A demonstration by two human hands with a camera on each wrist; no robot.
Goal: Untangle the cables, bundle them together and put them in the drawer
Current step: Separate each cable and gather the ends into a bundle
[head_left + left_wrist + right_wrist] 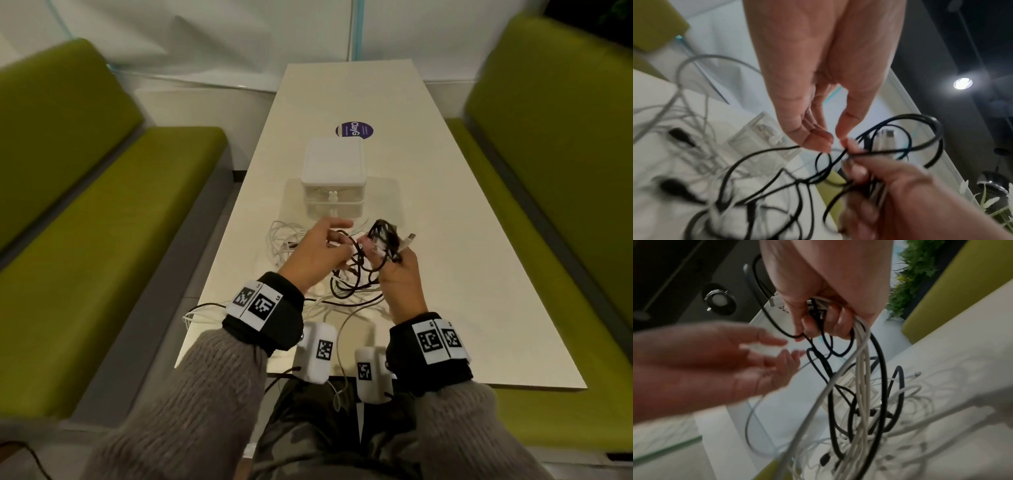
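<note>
My right hand (383, 253) is raised over the near part of the table and grips a bunch of black cable (387, 233) loops and white cables (861, 369); their loose lengths hang down to the tabletop. My left hand (337, 240) is beside it, fingers relaxed, fingertips (818, 142) at a black cable (920, 133) strand with no clear grip. More white cables (284, 240) lie tangled on the table to the left. Just beyond the hands stands the small white drawer unit (332, 181) with both drawers closed.
The narrow white table (445, 274) runs away from me between two green benches (85, 240). A round purple sticker (354, 130) lies behind the drawer unit. Cable ends trail off the near table edge toward my lap.
</note>
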